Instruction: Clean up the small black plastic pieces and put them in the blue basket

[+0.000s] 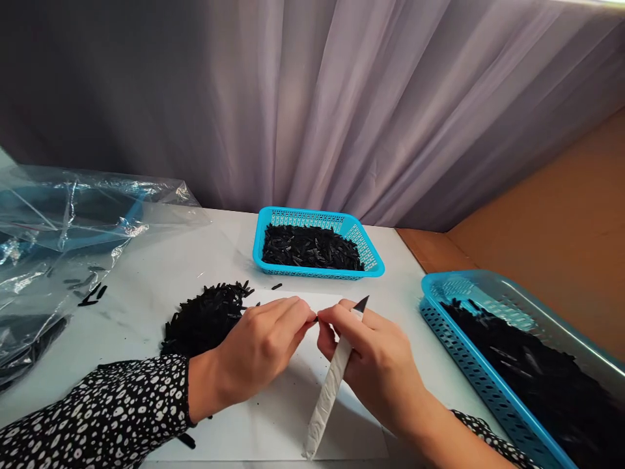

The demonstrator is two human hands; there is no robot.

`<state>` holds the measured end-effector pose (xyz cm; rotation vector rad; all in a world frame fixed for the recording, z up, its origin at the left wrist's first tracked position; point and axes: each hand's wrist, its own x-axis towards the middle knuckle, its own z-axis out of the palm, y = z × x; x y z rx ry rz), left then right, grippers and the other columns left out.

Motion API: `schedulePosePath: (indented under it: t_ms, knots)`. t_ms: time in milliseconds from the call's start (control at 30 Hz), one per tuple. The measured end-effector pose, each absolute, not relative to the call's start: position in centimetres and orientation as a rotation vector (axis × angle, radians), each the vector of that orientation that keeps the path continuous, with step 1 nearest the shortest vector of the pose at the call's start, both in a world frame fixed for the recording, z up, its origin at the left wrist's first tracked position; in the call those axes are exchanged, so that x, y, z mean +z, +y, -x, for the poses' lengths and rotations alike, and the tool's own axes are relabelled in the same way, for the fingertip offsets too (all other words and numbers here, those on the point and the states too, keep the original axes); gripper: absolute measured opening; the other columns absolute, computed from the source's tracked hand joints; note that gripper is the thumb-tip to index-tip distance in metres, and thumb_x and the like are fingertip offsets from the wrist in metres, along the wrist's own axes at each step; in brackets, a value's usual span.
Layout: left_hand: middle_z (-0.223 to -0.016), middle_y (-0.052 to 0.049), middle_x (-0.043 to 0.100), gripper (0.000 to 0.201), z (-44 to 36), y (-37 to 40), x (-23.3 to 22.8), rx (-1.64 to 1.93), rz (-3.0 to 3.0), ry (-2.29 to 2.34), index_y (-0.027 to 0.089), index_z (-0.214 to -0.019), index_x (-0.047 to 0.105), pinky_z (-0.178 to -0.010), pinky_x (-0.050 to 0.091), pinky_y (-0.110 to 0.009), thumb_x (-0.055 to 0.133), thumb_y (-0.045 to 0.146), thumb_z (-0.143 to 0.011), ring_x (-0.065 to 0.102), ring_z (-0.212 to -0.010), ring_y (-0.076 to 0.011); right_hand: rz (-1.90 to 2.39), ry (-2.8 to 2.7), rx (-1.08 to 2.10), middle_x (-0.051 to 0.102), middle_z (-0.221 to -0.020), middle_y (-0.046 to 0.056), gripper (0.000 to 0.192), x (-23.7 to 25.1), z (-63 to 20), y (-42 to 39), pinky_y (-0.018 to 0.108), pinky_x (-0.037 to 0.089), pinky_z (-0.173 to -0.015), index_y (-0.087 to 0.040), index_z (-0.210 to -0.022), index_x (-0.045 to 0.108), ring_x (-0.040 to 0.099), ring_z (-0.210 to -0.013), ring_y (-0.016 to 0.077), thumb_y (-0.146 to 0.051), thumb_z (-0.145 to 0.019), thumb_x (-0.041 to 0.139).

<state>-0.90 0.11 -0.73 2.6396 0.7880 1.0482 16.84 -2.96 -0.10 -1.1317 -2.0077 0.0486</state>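
both hands are meeting over a white sheet [293, 404] lying on the table [161, 273], near centre. left hand [254, 355] is curling with fingertips pressed together, pinching a tiny black piece [316, 318] that is barely showing between the two hands. right hand [375, 361] is gripping a knife [334, 378] with a white wrapped handle, blade tip [362, 303] pointing up and far, handle end slanting down toward the near edge of the sheet; its thumb and forefinger are also closing on the same black piece, so the fingertips of both hands are touching or almost touching. both wrists are wearing black sleeves with white spots [97, 410]

a loose pile [205, 316] of black pieces is lying on the table just left of the left hand, partly touching the sheet's far left edge. a blue basket [364, 244] holding more black pieces is sitting further away, centre. a second blue basket [469, 365], also filled with black pieces, is sitting at the right, near the right hand. crumpled clear plastic bag [58, 241] is lying far left with a few stray black pieces by it. a grey curtain [312, 104] is hanging behind the table
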Motion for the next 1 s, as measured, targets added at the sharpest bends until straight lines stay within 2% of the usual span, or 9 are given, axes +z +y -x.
schedulePosePath:
  t_ms: [300, 400, 567, 667, 733, 800, 867, 933, 1000]
  knots:
    - [-0.068, 0.005, 0.058, 0.008, 0.9, 0.3, -0.1, 1.195, -2.151, 0.909, 0.018, -0.088, 0.058, -0.051, 0.039, -0.018, 0.054, 0.017, -0.095, 0.049, -0.054, -0.0065, 1.131, -1.664, 0.181, 0.055, -0.053, -0.005, 0.018, -0.3, -17.4, -1.7, 0.019, 0.037, -0.043, -0.019, -0.074, 0.061, 0.047, -0.043, 0.0083, -0.014, -0.090, 0.056]
    - [-0.064, 0.007, 0.055, 0.008, 0.9, 0.4, 0.0, 1.172, -2.013, 0.960, 0.019, -0.086, 0.058, -0.049, 0.037, -0.018, 0.056, 0.020, -0.094, 0.044, -0.051, -0.0062, 1.049, -1.683, 0.123, 0.057, -0.059, -0.004, 0.007, -0.8, -17.3, -1.8, 0.021, 0.039, -0.045, -0.018, -0.090, 0.068, 0.049, -0.047, 0.0093, -0.015, -0.091, 0.062]
    - [-0.065, 0.006, 0.054, 0.013, 0.8, 0.2, 0.1, 1.115, -1.891, 0.969, 0.019, -0.084, 0.058, -0.050, 0.035, -0.021, 0.054, 0.025, -0.094, 0.041, -0.053, -0.0074, 0.937, -1.852, -0.068, 0.043, -0.057, -0.006, 0.022, -1.4, -17.4, -1.9, 0.022, 0.034, -0.043, -0.019, -0.111, 0.070, 0.041, -0.046, 0.0101, -0.012, -0.092, 0.061]
    - [-0.067, 0.005, 0.054, 0.015, 0.8, 0.3, 0.1, 1.077, -1.786, 1.003, 0.019, -0.082, 0.058, -0.054, 0.037, -0.022, 0.055, 0.029, -0.094, 0.045, -0.059, -0.0091, 0.944, -1.913, -0.226, 0.043, -0.054, -0.005, 0.015, -1.4, -17.6, -1.6, 0.023, 0.032, -0.042, -0.017, -0.089, 0.073, 0.040, -0.046, 0.0108, -0.019, -0.095, 0.059]
    - [-0.069, 0.005, 0.054, 0.015, 0.9, 0.3, 0.1, 1.056, -1.717, 1.021, 0.020, -0.083, 0.057, -0.056, 0.038, -0.022, 0.056, 0.031, -0.093, 0.047, -0.061, -0.0098, 1.042, -1.890, -0.262, 0.041, -0.049, -0.004, 0.035, -1.3, -17.7, -1.3, 0.025, 0.029, -0.040, -0.019, -0.063, 0.063, 0.036, -0.043, 0.0106, -0.029, -0.097, 0.057]
    - [-0.068, 0.005, 0.053, 0.016, 0.9, 0.4, 0.2, 1.031, -1.668, 1.018, 0.020, -0.082, 0.056, -0.057, 0.037, -0.023, 0.057, 0.032, -0.093, 0.046, -0.061, -0.0098, 1.143, -1.847, -0.205, 0.040, -0.046, -0.005, 0.047, -1.3, -17.9, -1.0, 0.024, 0.029, -0.039, -0.021, -0.053, 0.051, 0.034, -0.040, 0.0099, -0.034, -0.098, 0.055]
    - [-0.067, 0.005, 0.051, 0.019, 1.0, 0.4, 0.3, 1.014, -1.646, 1.008, 0.019, -0.080, 0.055, -0.056, 0.035, -0.023, 0.057, 0.033, -0.093, 0.044, -0.060, -0.0096, 1.150, -1.820, -0.107, 0.048, -0.048, -0.004, 0.039, -1.3, -17.9, -1.0, 0.023, 0.035, -0.042, -0.020, -0.060, 0.058, 0.043, -0.042, 0.0099, -0.033, -0.097, 0.058]
    - [-0.066, 0.005, 0.050, 0.022, 1.0, 0.4, 0.3, 1.005, -1.641, 1.001, 0.019, -0.077, 0.055, -0.057, 0.034, -0.024, 0.056, 0.034, -0.093, 0.042, -0.061, -0.0097, 1.095, -1.819, -0.034, 0.058, -0.055, -0.002, 0.020, -1.2, -17.7, -1.2, 0.022, 0.041, -0.045, -0.018, -0.082, 0.070, 0.051, -0.046, 0.0110, -0.030, -0.094, 0.062]
    - [-0.067, 0.005, 0.050, 0.023, 1.0, 0.4, 0.3, 0.994, -1.645, 0.995, 0.019, -0.076, 0.054, -0.058, 0.033, -0.024, 0.056, 0.034, -0.093, 0.041, -0.061, -0.0101, 1.049, -1.820, 0.040, 0.061, -0.058, -0.002, 0.015, -1.2, -17.4, -1.5, 0.023, 0.041, -0.045, -0.018, -0.101, 0.074, 0.053, -0.047, 0.0116, -0.026, -0.093, 0.064]
